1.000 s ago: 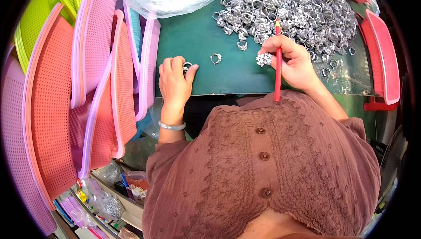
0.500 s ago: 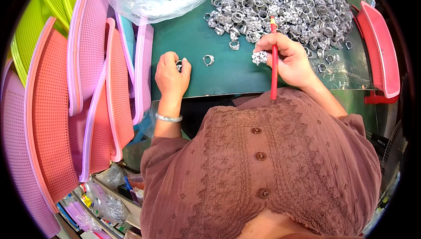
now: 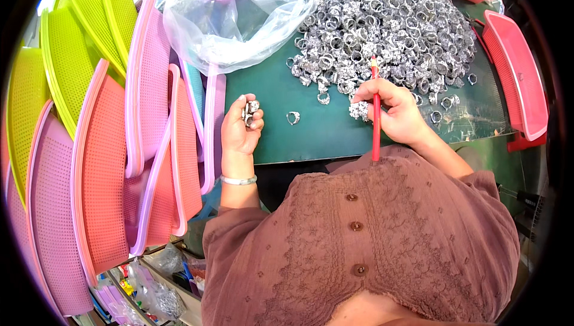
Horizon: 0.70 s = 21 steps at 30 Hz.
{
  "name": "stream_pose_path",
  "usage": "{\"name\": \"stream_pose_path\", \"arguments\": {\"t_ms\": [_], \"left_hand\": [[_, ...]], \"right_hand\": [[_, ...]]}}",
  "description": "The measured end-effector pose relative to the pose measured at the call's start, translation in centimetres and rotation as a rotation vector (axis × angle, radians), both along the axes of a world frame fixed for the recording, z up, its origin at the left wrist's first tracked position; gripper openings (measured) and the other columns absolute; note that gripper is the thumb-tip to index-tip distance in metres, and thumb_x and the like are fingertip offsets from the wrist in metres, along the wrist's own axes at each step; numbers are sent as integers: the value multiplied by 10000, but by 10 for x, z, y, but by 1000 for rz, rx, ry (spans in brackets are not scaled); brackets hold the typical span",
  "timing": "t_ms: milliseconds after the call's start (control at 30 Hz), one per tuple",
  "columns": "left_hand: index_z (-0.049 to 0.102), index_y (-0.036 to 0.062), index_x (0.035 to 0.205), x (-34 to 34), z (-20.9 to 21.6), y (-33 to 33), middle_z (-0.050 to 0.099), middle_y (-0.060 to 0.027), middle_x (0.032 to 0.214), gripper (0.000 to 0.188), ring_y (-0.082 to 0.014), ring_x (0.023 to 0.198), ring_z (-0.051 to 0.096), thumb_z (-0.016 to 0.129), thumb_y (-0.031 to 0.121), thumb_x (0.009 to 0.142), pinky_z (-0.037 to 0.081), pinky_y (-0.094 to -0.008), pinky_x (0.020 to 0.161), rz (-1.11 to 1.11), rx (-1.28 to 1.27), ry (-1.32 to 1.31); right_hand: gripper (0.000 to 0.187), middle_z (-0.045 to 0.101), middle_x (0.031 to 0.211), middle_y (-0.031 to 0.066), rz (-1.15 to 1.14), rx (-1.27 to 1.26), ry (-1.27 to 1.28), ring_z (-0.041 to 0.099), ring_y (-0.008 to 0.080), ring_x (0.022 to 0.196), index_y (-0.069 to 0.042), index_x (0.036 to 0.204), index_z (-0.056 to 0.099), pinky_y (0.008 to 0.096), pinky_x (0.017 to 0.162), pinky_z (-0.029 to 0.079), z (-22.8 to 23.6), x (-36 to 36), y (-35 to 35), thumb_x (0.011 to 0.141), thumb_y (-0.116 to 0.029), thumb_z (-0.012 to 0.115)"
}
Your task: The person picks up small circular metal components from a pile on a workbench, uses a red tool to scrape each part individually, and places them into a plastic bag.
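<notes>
The left hand point(image 3: 241, 127) is turned with its palm partly up just above the near left part of a dark green flat tabletop point(image 3: 272, 144), its fingers curled around a small cluster of shiny silver metal rings point(image 3: 250, 112); how many cannot be told. A pale, smooth, rounded bracelet point(image 3: 239, 181) circles the wrist. The right hand point(image 3: 394, 111) is closed in a pinch, gripping a chunky, sparkling silver ring piece point(image 3: 359, 111) at the fingertips along with a slim red pencil-like stick point(image 3: 376, 126), which stands nearly upright in the view, its pale tip toward a large heap of silver, stone-studded metal rings point(image 3: 388, 21). One loose silver ring point(image 3: 292, 118) lies on the tabletop between the hands, apart from both. A crumpled clear plastic bag point(image 3: 239, 42) sits left of the heap, and a pinkish-red perforated plastic basket point(image 3: 519, 75) stands on edge at the right. Lime-green perforated plastic baskets point(image 3: 69, 66) and coral perforated plastic baskets point(image 3: 104, 176) crowd the left side.
</notes>
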<state>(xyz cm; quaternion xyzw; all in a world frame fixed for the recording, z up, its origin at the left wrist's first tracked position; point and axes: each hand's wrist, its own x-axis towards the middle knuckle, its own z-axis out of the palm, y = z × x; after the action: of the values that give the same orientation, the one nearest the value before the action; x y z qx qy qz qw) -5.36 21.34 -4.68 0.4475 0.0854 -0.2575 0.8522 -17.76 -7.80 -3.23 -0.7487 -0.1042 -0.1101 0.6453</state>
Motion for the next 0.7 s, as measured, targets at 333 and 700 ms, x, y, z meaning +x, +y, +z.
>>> {"name": "stream_pose_path", "arguments": {"t_ms": [333, 700], "left_hand": [[547, -34, 878, 20, 47, -46, 538, -231, 952, 264, -260, 726, 530, 485, 222, 873, 481, -279, 589, -33, -374, 71], [406, -71, 1175, 120, 85, -96, 329, -168, 1319, 385, -246, 1201, 344, 482, 127, 855, 254, -389, 1004, 256, 267, -333]], "right_hand": [[279, 608, 879, 60, -43, 12, -57, 591, 126, 808, -13, 975, 549, 242, 681, 470, -3, -1, -9, 726, 100, 496], [283, 584, 923, 66, -27, 398, 98, 549, 73, 797, -30, 1012, 536, 211, 636, 453, 2, -3, -15, 753, 78, 508]]}}
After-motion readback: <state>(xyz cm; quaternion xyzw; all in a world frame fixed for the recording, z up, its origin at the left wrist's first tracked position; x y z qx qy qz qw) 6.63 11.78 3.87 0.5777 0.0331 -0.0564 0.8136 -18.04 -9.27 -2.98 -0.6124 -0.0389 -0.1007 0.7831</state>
